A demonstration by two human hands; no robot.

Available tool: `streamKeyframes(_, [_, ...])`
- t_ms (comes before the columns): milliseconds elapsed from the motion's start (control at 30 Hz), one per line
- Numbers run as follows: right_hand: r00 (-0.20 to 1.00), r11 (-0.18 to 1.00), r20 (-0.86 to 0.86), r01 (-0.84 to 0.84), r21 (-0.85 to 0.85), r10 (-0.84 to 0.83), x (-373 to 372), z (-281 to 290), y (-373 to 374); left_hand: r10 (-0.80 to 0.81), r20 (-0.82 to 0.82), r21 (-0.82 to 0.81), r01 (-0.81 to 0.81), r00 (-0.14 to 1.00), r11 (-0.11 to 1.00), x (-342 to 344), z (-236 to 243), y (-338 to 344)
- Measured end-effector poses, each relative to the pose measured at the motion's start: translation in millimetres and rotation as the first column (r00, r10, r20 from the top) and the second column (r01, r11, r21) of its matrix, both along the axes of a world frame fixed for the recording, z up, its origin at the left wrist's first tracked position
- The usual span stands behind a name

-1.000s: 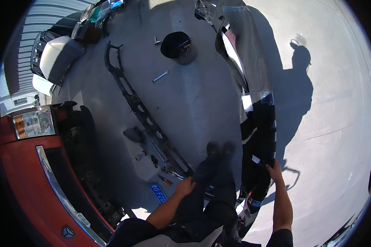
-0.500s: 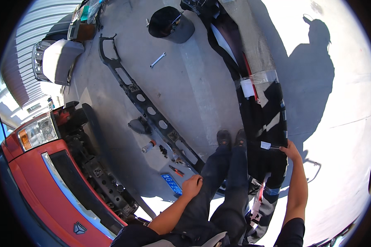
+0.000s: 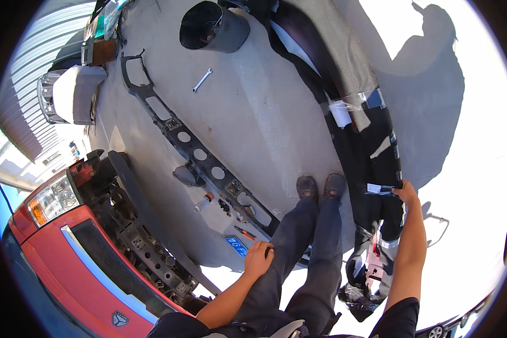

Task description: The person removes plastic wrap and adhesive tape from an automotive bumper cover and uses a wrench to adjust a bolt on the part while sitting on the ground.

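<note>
A long, curved part wrapped in black and grey padding (image 3: 372,147) stretches along my right side, bound with clear tape. My right hand (image 3: 405,192) is closed on its outer edge, beside a taped band with a small white label (image 3: 374,188). A folded white paper (image 3: 340,114) sits under the tape farther up. My left hand (image 3: 259,257) is closed by my left thigh, with a small dark thing at its fingers that I cannot make out. Reddish surface (image 3: 374,262) shows through the wrapping's near end.
A black perforated bar (image 3: 200,153) lies left of my feet, near a wrench (image 3: 203,80), orange-handled pliers (image 3: 244,232) and a blue licence plate (image 3: 236,245). A black bucket (image 3: 231,35) stands beyond. A red vehicle (image 3: 90,253) with its front stripped is at left.
The wrapped part has shifted and turned, and the red strip along its inner side no longer shows. My right hand still grips its edge. The whole view has shifted slightly.
</note>
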State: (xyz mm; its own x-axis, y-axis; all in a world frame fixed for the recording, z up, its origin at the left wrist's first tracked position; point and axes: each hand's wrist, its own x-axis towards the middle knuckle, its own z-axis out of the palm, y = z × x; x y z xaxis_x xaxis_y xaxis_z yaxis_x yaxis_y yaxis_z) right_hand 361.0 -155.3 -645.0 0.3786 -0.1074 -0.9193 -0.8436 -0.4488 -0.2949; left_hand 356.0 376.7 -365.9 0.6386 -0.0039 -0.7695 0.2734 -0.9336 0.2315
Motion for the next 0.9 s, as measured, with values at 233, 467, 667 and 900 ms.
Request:
streamKeyframes(233, [0.954, 0.982, 0.296, 0.093, -0.167, -0.04, 7, 55, 49, -0.09, -0.017, 0.086, 0.091, 0.996, 0.992, 19, 13, -5])
streamKeyframes(467, [0.973, 1.0, 0.232, -0.003, -0.011, 0.005, -14, 189, 154, -0.155, 0.16, -0.122, 0.175, 0.975, 0.977, 115, 62, -28])
streamKeyframes(667, [0.961, 1.0, 0.275, 0.013, -0.018, -0.007, -2, 266, 207, 0.033, 0.079, -0.291, -0.009, 0.996, 0.957, 229, 98, -15])
streamKeyframes(900, [0.702, 0.7, 0.09, 0.712, -0.06, -0.707, 49, 327, 235, 0.027, -0.11, -0.308, -0.06, 0.994, 0.95, 340, 98, 76])
